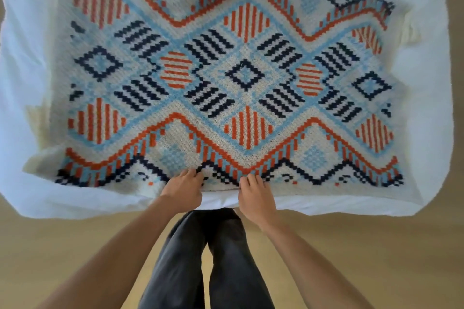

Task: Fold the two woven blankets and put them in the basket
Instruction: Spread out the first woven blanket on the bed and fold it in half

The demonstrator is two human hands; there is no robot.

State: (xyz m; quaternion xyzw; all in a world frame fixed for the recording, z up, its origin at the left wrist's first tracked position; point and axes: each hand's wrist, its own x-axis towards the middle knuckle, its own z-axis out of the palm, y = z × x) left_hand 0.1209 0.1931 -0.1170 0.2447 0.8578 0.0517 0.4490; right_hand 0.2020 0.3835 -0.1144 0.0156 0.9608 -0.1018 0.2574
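A woven blanket (246,75) with cream ground and orange, light blue and navy diamond patterns lies spread flat over a white bed. My left hand (183,189) and my right hand (253,195) sit side by side at the middle of the blanket's near edge. The fingers of both curl onto that edge and seem to pinch the fabric. A second blanket and a basket are not in view.
The white bedsheet (426,83) shows around the blanket on all sides. Tan floor (75,246) lies below the bed's near edge, where my legs in dark trousers (208,258) stand.
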